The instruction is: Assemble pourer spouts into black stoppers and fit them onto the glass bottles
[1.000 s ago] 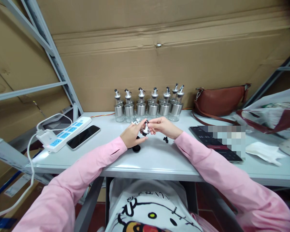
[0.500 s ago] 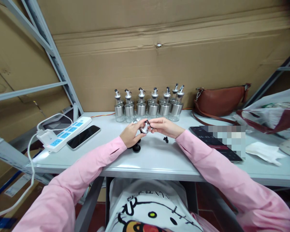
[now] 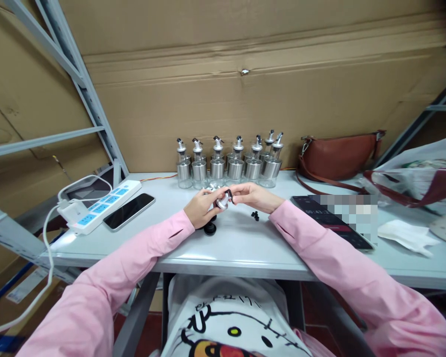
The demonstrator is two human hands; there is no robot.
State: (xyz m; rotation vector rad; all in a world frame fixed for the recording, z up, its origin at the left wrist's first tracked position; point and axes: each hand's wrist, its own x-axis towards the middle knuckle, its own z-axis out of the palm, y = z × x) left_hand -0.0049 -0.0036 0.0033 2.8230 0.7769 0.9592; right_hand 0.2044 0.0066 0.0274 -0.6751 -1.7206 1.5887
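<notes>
My left hand (image 3: 201, 206) is closed on a silver pour spout (image 3: 222, 203) by its round collar, held just above the table. The fingertips of my right hand (image 3: 250, 196) pinch the black flip cap (image 3: 229, 194) at the spout's tip. Below my left hand lie black round rings (image 3: 210, 228), partly covered by the hand. Several tiny black pieces (image 3: 255, 216) lie under my right hand. Behind my hands, more silver parts (image 3: 211, 187) show in part. Glass bottles with steel bands (image 3: 217, 166) stand in rows at the back, with spouts fitted on top.
On the left of the table (image 3: 163, 248) are a power strip (image 3: 109, 207) with a cable and a phone (image 3: 129, 211). To the right sit a brown bag (image 3: 338, 157), a tablet-like screen (image 3: 329, 218), a white tissue (image 3: 409, 234) and a plastic bag (image 3: 423, 168). Cardboard rises behind.
The spout has turned slightly in my fingers, and the black cap now shows more clearly by my right fingertips. Both hands stay in nearly the same place.
</notes>
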